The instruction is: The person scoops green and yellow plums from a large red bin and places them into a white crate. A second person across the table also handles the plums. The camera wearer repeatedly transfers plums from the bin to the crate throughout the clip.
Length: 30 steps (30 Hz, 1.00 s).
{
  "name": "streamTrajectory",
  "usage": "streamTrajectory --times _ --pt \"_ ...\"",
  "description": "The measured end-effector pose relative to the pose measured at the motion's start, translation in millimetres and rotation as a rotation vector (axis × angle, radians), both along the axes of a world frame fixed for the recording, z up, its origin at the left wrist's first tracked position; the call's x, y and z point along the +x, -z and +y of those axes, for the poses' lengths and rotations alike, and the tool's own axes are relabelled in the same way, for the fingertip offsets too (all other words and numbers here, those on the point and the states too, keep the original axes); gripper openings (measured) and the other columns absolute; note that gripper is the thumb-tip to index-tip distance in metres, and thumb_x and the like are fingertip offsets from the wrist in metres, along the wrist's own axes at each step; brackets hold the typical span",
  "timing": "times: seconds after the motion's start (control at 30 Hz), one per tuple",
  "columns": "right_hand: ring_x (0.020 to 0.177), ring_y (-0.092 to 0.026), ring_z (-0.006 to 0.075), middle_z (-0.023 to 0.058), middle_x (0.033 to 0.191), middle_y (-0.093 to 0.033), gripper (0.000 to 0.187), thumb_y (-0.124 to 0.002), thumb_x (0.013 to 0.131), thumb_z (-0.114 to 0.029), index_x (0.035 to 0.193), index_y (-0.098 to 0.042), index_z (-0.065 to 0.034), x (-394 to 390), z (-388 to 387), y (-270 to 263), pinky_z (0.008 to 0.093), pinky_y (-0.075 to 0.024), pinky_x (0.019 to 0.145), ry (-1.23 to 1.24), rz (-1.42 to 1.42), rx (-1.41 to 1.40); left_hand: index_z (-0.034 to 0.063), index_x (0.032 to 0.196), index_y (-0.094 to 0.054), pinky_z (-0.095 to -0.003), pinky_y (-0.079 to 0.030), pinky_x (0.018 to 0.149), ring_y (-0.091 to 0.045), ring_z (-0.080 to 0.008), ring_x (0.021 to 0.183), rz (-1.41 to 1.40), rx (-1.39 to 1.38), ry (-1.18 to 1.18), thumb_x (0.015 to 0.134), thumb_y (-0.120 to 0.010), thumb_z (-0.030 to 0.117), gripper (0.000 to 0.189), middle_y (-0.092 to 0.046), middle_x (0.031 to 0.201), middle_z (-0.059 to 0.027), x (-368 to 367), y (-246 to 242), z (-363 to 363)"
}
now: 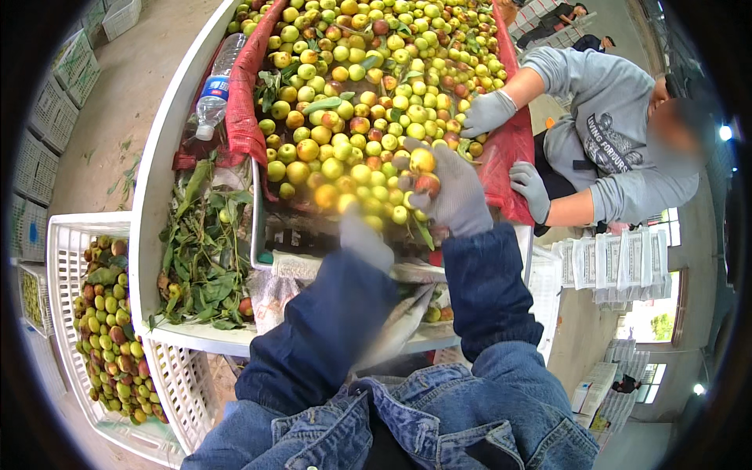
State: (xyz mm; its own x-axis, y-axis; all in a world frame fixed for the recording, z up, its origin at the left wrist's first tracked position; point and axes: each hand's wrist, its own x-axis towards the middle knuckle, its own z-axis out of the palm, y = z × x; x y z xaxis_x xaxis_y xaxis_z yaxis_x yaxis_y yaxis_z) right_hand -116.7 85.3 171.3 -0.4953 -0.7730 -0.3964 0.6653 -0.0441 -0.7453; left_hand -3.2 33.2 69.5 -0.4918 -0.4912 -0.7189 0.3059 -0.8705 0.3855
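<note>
Many green, yellow and reddish jujube-like fruits (329, 147) lie on the sorting table, with loose leaves among them. My right hand (455, 191), in a grey glove, is closed around two reddish-yellow fruits (423, 160) above the pile's near right side. To its left, my left hand (365, 241), also gloved, is strongly blurred over the pile's near edge; its fingers and anything in them cannot be made out. Fruits just beyond it are blurred too. Red mesh cloth (244, 100) lines the table's sides.
A white crate (61, 252) of fruit stands at the left. Picked-off leaves (205, 258) fill the table's near left corner, below a plastic bottle (212, 94). At the right, a co-worker (605, 117) in grey reaches a gloved hand into the fruit and rests another on the red cloth.
</note>
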Motion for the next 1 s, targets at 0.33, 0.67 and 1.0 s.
streamTrajectory --times 0.33,0.67,1.0 --pt "0.121 -0.055 0.0322 0.0147 0.136 -0.052 0.068 -0.047 0.101 -0.050 0.151 -0.030 -0.0065 217 -118 -64 0.0428 -0.0490 0.099 -0.821 -0.181 -0.438 0.0084 0.126 -0.056 -0.0372 -0.052 0.093 -0.064 -0.0245 0.103 0.279 0.342 0.008 0.101 -0.041 0.039 0.042 -0.063 0.119 -0.0103 29 -5 -21" --pt "0.118 -0.051 0.0440 0.0236 0.126 -0.053 0.059 -0.066 0.085 -0.037 0.136 -0.052 -0.0115 -16 38 52 0.0533 -0.0434 0.100 -0.028 1.689 1.245 0.0062 0.123 -0.057 -0.0342 -0.053 0.088 -0.062 -0.0216 0.104 -0.190 -0.216 0.183 0.094 -0.056 0.022 0.033 -0.064 0.114 -0.0111 11 1 -9" --pt "0.104 -0.053 0.0399 0.0183 0.109 -0.056 0.044 -0.069 0.084 -0.026 0.123 -0.059 -0.0089 19 82 91 0.0467 -0.0448 0.092 -0.459 1.888 0.754 0.0037 0.131 -0.050 -0.0365 -0.055 0.083 -0.061 -0.0241 0.099 -0.127 0.164 0.080 0.090 -0.058 0.009 0.042 -0.057 0.120 -0.0118 6 -64 -20"
